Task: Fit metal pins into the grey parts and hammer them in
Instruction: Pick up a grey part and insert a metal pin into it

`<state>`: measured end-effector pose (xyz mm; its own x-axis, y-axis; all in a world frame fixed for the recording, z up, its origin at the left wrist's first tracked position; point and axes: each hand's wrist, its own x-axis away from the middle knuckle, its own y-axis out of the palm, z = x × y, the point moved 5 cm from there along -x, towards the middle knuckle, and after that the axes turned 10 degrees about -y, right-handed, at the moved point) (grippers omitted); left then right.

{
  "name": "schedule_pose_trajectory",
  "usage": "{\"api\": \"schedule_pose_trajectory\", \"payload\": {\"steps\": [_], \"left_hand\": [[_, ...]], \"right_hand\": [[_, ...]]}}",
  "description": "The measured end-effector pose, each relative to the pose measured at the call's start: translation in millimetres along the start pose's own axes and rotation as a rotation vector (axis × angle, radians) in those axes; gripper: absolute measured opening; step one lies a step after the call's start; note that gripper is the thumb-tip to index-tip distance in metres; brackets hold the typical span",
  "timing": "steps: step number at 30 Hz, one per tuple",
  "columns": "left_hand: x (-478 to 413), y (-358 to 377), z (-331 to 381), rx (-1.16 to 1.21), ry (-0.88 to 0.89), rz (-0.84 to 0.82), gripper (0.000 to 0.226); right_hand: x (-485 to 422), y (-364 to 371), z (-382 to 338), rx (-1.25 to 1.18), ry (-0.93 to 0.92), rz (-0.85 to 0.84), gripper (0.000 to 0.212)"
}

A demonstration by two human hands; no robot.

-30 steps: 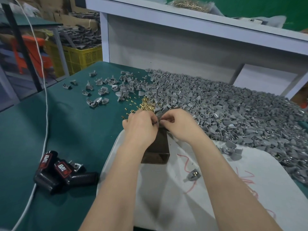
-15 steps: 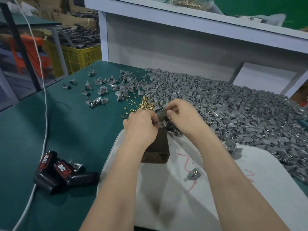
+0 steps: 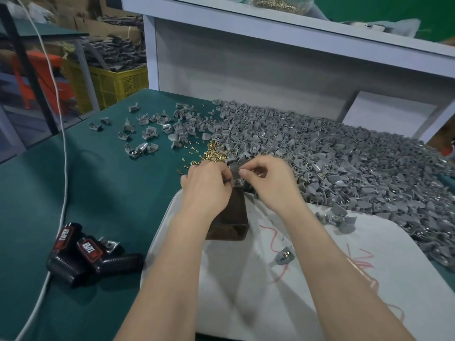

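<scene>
We see the right hand [image 3: 268, 180] pinching a grey part [image 3: 236, 172] atop the dark block [image 3: 231, 217], which stands on the white sheet [image 3: 270, 303]. The left hand [image 3: 206, 185] curls tight against the part; we cannot tell what it holds. Brass pins [image 3: 216, 151] are heaped just behind, with the parts pile [image 3: 344, 163] to the right.

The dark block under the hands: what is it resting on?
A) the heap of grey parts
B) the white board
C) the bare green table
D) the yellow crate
B: the block's near end sits on the white board, while the left hand and right hand hold a grey part over its far end.
</scene>
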<state>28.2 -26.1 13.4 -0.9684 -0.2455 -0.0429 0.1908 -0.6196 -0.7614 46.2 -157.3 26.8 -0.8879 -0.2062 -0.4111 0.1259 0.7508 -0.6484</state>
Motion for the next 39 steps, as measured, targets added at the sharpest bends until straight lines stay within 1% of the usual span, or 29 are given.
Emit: {"api": "schedule_pose_trajectory", "payload": {"steps": [5,11,15,20,24,26,31,33,34,36,37,38,39], "left_hand": [[-0.6,-0.7,-0.1,0.013,0.0,0.011,0.01],[-0.2,-0.9,-0.7,0.017,-0.004,0.023,0.01],[0.4,-1.6,0.2,0.017,-0.003,0.023,0.011],[0.8,-2.1,1.6,0.008,0.002,0.029,0.012],[1.7,-2.2,3.2,-0.003,0.009,0.029,0.01],[1.6,-2.2,3.8,-0.007,0.011,0.028,0.01],[2.4,-2.6,3.2,-0.004,-0.008,0.03,0.012],[2.5,-3.3,2.5,-0.002,-0.016,0.031,0.012],[2.1,-3.6,2.0,-0.001,-0.019,0.028,0.011],[1.5,-3.1,1.3,0.008,-0.017,0.022,0.01],[1.5,-3.0,0.9,0.014,-0.015,0.018,0.01],[1.8,-3.0,0.8,0.017,-0.016,0.014,0.01],[2.3,-2.9,1.0,0.016,-0.02,0.01,0.009]], "right_hand": [[4.1,11.7,6.9,0.031,0.017,-0.006,0.006],[8.4,15.7,9.0,0.003,0.039,0.042,0.016],[8.2,14.8,4.6,0.068,0.025,0.033,0.02],[2.6,14.0,-5.8,0.219,-0.009,-0.064,0.01],[-1.8,13.5,-16.3,0.33,-0.025,-0.146,0.01],[-2.4,13.8,-17.5,0.331,-0.025,-0.153,0.01],[4.9,13.2,-10.8,0.274,-0.022,-0.095,0.009],[7.6,11.3,-9.4,0.214,-0.022,-0.083,0.012],[8.5,7.7,-8.3,0.19,-0.015,-0.07,0.018],[11.9,-8.6,1.8,0.215,0.08,-0.027,0.033],[14.6,-18.5,10.4,0.304,0.152,-0.034,0.039],[17.5,-26.3,18.4,0.435,0.22,-0.089,0.042],[21.1,-29.9,26.5,0.545,0.28,-0.186,0.042]]}}
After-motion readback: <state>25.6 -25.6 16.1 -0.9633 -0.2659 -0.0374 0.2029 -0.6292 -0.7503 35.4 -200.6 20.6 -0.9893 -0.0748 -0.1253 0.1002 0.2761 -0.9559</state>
